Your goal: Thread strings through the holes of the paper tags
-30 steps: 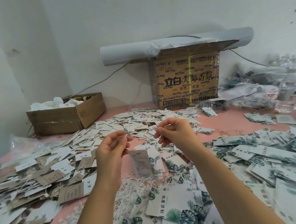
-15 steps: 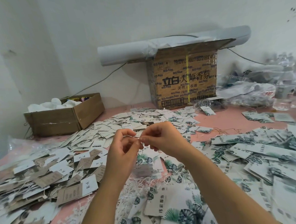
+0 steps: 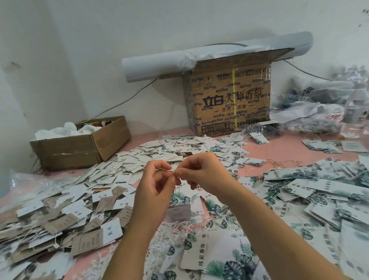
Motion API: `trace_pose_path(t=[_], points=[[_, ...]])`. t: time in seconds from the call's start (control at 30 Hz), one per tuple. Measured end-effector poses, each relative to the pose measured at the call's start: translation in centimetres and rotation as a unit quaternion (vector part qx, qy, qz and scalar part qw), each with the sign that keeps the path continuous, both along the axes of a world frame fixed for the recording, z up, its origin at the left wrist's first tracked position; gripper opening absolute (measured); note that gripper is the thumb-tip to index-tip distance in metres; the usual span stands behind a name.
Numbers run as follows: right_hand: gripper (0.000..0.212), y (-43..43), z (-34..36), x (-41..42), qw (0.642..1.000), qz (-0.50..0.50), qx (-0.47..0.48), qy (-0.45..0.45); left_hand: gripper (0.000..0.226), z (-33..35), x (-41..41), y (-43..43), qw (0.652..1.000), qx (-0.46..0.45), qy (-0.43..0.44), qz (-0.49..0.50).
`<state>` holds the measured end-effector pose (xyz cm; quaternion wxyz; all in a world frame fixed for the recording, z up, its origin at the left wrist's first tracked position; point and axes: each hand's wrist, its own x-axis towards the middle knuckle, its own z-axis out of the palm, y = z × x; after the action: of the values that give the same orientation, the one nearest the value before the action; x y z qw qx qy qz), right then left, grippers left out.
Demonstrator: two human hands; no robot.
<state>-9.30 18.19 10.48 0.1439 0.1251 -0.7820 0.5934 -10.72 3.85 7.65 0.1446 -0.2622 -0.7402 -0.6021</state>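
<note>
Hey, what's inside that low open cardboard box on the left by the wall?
The low cardboard box holds crumpled white material heaped above the rim, with a few small coloured items behind it. Whatever lies beneath is covered.

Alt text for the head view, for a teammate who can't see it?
The left hand and right hand pinch a thin string together above a pink table, a paper tag hanging blurred beneath them. Heaps of loose tags cover the table.

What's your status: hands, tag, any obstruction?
Left hand and right hand fingertip to fingertip, both pinching a fine string. Blurred tag seems to hang just below. Nothing in the way; loose tags heaped around.
</note>
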Motion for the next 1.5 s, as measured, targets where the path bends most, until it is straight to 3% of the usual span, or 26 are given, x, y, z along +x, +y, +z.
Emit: trace_pose_path(t=[0.4, 0.53, 0.73, 0.9, 1.03, 1.13, 1.3, 1.5], points=[[0.007, -0.2, 0.0, 0.1, 0.997, 0.018, -0.077, -0.022, 0.029, 0.1, 0.1, -0.1, 1.0, 0.006, 0.021, 0.019], [0.016, -0.1, 0.1, 0.2, 0.997, 0.025, -0.059, -0.039, 0.03, 0.2, 0.2, 0.0, 1.0, 0.011, 0.012, 0.007], [0.019, 0.3, 0.6, 0.6, 0.991, 0.074, -0.086, -0.074, 0.023, 0.7, 0.5, 0.0, 0.997, 0.064, -0.018, -0.026], [0.013, 0.3, 0.8, 0.9, 0.984, 0.112, -0.106, -0.087, 0.032, 1.0, 0.4, -0.2, 0.996, 0.082, -0.035, -0.026], [0.014, 0.1, 0.9, 1.0, 0.982, 0.132, -0.104, -0.088, 0.033, 0.7, 0.0, -0.2, 0.998, 0.052, -0.043, -0.002], [0.019, 0.0, 1.1, 1.0, 0.986, 0.115, -0.097, -0.064, 0.047, 0.4, 0.0, 0.0, 0.998, 0.021, -0.052, 0.015], [0.02, -0.1, 1.4, 0.8, 0.982, 0.086, -0.166, -0.003, 0.068, 0.4, 0.2, 0.0, 0.993, -0.081, -0.087, -0.017], [0.018, 0.3, 1.4, 0.5, 0.971, 0.07, -0.225, 0.032, 0.043, -0.2, -0.3, -0.1, 0.987, -0.154, -0.043, 0.006]])
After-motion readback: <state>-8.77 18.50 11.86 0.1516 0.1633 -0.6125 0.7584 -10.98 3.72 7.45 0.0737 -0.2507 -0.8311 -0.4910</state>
